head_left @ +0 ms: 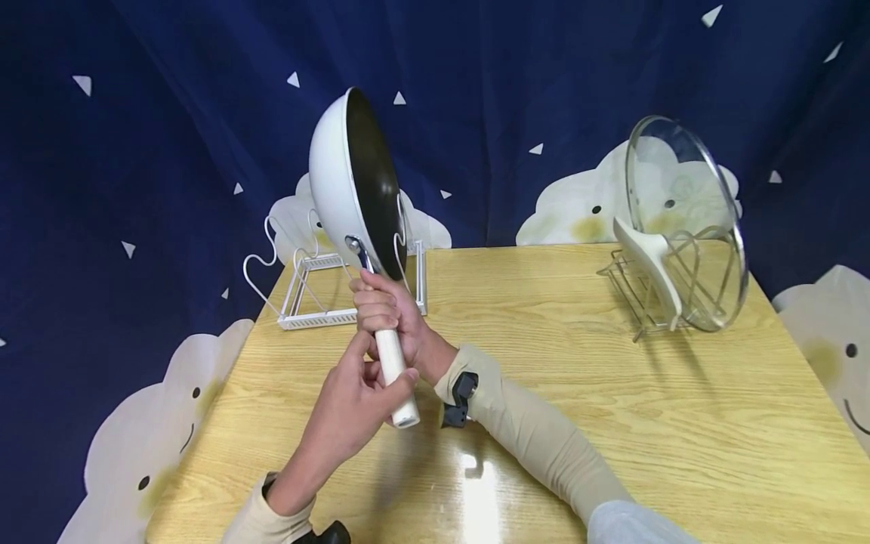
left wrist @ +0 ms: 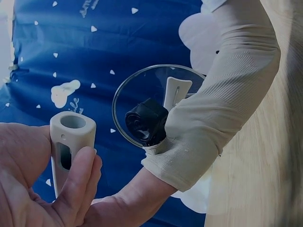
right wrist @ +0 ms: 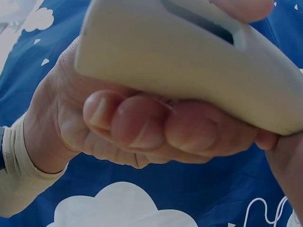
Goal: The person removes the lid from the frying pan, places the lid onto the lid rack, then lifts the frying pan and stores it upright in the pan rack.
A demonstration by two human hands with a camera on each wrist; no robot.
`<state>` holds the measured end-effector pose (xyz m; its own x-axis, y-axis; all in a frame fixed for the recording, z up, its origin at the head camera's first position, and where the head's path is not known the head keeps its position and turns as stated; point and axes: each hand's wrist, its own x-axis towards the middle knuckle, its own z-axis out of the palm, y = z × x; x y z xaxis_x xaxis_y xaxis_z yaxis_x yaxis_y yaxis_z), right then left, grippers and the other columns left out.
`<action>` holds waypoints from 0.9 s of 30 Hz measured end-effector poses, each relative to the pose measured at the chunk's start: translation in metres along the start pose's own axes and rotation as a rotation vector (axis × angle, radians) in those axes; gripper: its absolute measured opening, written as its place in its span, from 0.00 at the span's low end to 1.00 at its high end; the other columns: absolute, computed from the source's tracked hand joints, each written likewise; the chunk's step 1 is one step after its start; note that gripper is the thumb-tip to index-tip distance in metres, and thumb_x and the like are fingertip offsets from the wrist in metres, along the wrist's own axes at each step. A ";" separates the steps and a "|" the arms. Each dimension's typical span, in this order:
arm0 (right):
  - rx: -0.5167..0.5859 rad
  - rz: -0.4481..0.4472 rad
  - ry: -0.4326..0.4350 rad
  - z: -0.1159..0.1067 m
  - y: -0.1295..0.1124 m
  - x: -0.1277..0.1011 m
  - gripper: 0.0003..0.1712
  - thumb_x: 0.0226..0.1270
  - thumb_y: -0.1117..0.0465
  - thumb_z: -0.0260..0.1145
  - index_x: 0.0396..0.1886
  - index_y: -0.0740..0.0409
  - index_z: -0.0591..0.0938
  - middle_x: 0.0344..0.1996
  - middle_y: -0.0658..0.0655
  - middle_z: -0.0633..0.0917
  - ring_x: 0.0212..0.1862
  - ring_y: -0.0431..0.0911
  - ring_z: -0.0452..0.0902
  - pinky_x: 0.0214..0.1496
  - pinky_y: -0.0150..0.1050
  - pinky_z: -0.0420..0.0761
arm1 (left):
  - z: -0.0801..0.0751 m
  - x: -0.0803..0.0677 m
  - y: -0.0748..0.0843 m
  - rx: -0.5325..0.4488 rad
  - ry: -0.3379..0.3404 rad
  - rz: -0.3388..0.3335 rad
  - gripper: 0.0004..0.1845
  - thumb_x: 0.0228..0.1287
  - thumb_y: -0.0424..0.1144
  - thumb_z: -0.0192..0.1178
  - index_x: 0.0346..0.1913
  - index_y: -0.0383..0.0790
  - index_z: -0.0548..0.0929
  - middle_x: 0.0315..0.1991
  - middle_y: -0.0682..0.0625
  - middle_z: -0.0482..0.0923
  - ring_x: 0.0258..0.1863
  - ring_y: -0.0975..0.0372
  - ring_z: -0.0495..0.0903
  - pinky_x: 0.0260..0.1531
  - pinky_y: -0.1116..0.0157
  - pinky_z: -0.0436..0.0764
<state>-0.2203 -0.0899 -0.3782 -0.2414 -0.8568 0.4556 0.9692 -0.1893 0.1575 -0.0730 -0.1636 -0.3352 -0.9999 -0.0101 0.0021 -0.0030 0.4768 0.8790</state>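
A white frying pan [head_left: 340,174] with a black inside is held up on edge, just above a white wire rack [head_left: 319,295] at the table's back left. My right hand [head_left: 387,310] grips the upper part of the pan's white handle [head_left: 394,370]. My left hand [head_left: 353,408] holds the handle's lower end, thumb across it. The left wrist view shows that hollow handle end [left wrist: 71,130] between the left hand's [left wrist: 42,189] thumb and palm. In the right wrist view, the left hand's fingers [right wrist: 142,123] curl under the handle [right wrist: 180,56].
A glass lid [head_left: 680,196] with a white handle leans in a metal wire stand [head_left: 639,295] at the back right of the wooden table [head_left: 612,423]. A dark blue curtain with clouds hangs behind.
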 end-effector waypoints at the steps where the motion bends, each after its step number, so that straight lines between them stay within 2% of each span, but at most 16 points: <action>1: -0.002 -0.003 0.001 -0.001 0.000 -0.001 0.23 0.86 0.52 0.44 0.27 0.57 0.65 0.14 0.39 0.57 0.14 0.32 0.49 0.13 0.27 0.62 | 0.000 0.000 0.000 0.002 -0.001 -0.002 0.18 0.63 0.38 0.70 0.48 0.41 0.72 0.21 0.48 0.79 0.18 0.59 0.80 0.15 0.61 0.82; 11: 0.008 0.006 -0.009 -0.005 0.000 -0.004 0.23 0.86 0.51 0.44 0.27 0.57 0.65 0.14 0.39 0.57 0.14 0.33 0.51 0.13 0.28 0.63 | 0.002 0.000 -0.004 -0.005 -0.003 -0.003 0.18 0.62 0.40 0.71 0.49 0.42 0.73 0.21 0.48 0.79 0.19 0.59 0.80 0.14 0.62 0.81; 27: 0.028 0.021 -0.011 -0.015 -0.002 -0.009 0.19 0.83 0.58 0.53 0.27 0.56 0.65 0.14 0.39 0.58 0.14 0.33 0.51 0.14 0.29 0.64 | 0.009 -0.001 -0.012 0.000 0.003 -0.026 0.18 0.62 0.41 0.70 0.48 0.43 0.72 0.20 0.50 0.78 0.18 0.61 0.79 0.15 0.63 0.80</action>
<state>-0.2196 -0.0888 -0.3962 -0.2221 -0.8549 0.4689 0.9722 -0.1579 0.1727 -0.0720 -0.1617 -0.3501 -0.9995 -0.0252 -0.0188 -0.0285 0.4764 0.8788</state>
